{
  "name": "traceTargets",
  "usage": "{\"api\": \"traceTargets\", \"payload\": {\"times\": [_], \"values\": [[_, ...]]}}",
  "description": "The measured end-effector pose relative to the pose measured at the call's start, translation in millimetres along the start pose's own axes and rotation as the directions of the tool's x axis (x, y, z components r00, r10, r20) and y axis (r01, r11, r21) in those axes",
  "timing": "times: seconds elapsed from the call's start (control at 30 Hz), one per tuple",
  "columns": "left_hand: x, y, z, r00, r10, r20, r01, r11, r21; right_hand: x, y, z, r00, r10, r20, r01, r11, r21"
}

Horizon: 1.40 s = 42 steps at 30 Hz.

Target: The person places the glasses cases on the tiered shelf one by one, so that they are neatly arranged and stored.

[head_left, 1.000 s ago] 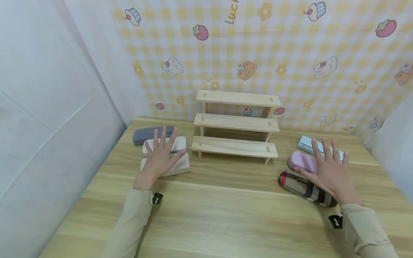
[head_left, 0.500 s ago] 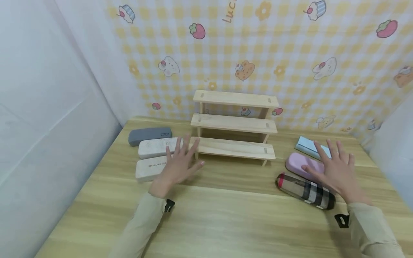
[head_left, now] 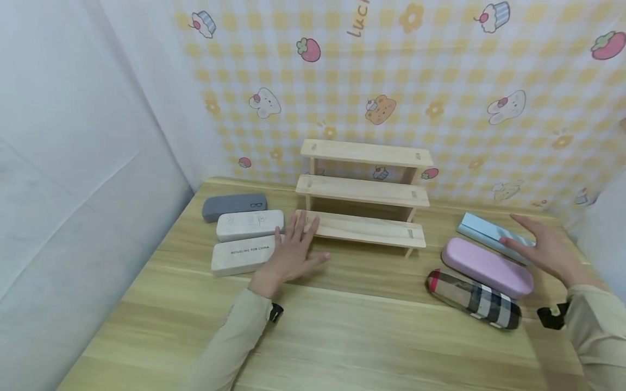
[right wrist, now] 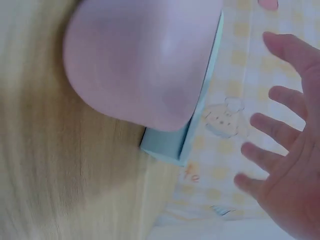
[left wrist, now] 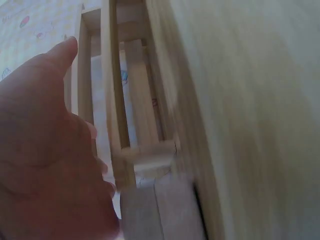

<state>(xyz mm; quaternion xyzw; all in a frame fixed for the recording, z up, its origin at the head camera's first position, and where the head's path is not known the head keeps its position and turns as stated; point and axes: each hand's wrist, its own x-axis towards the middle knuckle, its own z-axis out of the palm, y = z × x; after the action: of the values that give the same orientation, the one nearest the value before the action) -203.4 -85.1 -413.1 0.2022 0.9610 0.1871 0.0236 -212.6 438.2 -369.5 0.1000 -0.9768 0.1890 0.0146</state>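
Note:
In the head view, my left hand (head_left: 290,255), fingers spread, hovers over the left end of the lowest tier of a three-tier wooden stand (head_left: 362,228). Beside it lie a white case (head_left: 239,258) lettered "REFUELING FOR CHINA", a second white case (head_left: 249,224) and a grey-blue glasses case (head_left: 233,206). At the right, my right hand (head_left: 552,255) overlaps the end of a light blue case (head_left: 489,231). Its fingers are extended and hold nothing in the right wrist view. Nearer lie a lilac case (head_left: 484,266) and a plaid case (head_left: 471,298).
A yellow checked cloth (head_left: 337,81) with cartoon prints hangs right behind the stand. White sheeting (head_left: 83,163) borders the wooden table (head_left: 342,336) on the left. A black strap piece (head_left: 552,316) shows at the right wrist.
My left hand has moved right, from over the white cases to the stand's lowest tier. My right hand has shifted right, off the lilac case. The cases and stand keep their places.

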Motion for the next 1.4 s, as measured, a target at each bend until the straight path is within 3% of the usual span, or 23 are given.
{"api": "traceTargets", "payload": {"times": [0.33, 0.5, 0.87, 1.13, 1.4], "values": [[12.4, 14.7, 1.1, 0.999, 0.008, 0.037, -0.011, 0.997, 0.079, 16.2, 17.0, -4.2, 0.982, 0.091, 0.165, -0.085, 0.995, -0.042], [14.2, 13.3, 2.4, 0.999, 0.000, 0.045, -0.004, 0.995, 0.096, 25.2, 22.1, 1.9, 0.977, 0.090, 0.191, -0.088, 0.996, -0.023], [14.5, 13.9, 2.8, 0.999, 0.023, 0.041, -0.026, 0.995, 0.095, 30.5, 29.7, 11.9, 0.981, 0.087, 0.176, -0.078, 0.995, -0.056], [11.9, 9.6, 2.9, 0.999, 0.031, 0.016, -0.032, 0.996, 0.089, 36.1, 31.2, 13.7, 0.997, -0.021, 0.079, 0.027, 0.997, -0.071], [15.5, 15.7, 5.6, 0.999, 0.026, 0.045, -0.031, 0.994, 0.104, 32.3, 33.5, -13.2, 1.000, -0.021, -0.015, 0.020, 0.998, -0.065]]}}
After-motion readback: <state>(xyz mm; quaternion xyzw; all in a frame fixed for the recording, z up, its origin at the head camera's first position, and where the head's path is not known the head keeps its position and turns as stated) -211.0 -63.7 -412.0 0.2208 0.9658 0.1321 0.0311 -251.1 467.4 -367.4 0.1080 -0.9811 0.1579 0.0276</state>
